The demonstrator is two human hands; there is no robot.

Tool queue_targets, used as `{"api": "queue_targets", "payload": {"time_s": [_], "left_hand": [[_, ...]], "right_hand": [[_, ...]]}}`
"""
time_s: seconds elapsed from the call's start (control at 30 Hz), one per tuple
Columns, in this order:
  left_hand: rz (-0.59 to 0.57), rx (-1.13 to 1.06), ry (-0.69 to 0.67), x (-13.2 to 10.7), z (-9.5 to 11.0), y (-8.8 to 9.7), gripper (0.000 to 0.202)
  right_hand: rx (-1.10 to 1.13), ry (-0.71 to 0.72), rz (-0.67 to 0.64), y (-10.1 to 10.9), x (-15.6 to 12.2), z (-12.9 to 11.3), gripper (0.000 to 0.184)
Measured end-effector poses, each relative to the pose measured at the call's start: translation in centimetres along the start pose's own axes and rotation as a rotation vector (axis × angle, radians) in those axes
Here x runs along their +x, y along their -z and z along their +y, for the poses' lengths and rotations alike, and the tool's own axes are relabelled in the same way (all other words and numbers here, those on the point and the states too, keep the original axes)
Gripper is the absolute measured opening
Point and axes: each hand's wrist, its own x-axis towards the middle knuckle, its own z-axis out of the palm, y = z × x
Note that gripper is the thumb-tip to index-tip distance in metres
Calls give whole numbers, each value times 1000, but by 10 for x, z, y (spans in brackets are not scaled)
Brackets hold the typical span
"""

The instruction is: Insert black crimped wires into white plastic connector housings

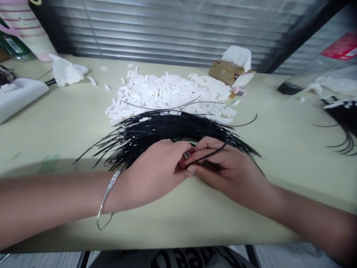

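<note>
Our left hand (150, 175) and right hand (231, 171) meet at the near edge of one bundle of thin black wires (167, 126). The right pinches a single wire (209, 154) between thumb and fingers; the left curls beside it, its grip hidden, wearing one silver bangle (107, 190). Beyond the bundle, on the pale worktop (55, 126), lies one heap of small white pieces (164, 91), too many to count.
</note>
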Motion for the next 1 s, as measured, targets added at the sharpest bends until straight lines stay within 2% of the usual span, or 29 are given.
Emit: {"api": "queue_targets", "payload": {"time_s": [0.03,0.1,0.23,0.43,0.6,0.83,1.0], "left_hand": [[6,-8,3,0,0,0,6],[19,-39,7,0,1,0,9],[21,-88,25,-1,0,-2,18],[21,-114,78,0,1,-2,21],[8,-132,105,-1,1,-2,31],[-15,-146,90,0,-1,-3,36],[1,-140,81,1,-2,-4,37]], "right_hand": [[14,-46,13,3,0,0,1],[8,-111,55,8,-2,0,7],[-69,-99,41,15,-5,1,6],[-75,-121,17,5,-2,-3,11],[-49,-142,122,-1,2,-7,6],[2,-164,-64,8,4,-7,14],[12,-161,-30,7,3,-6,15]]}}
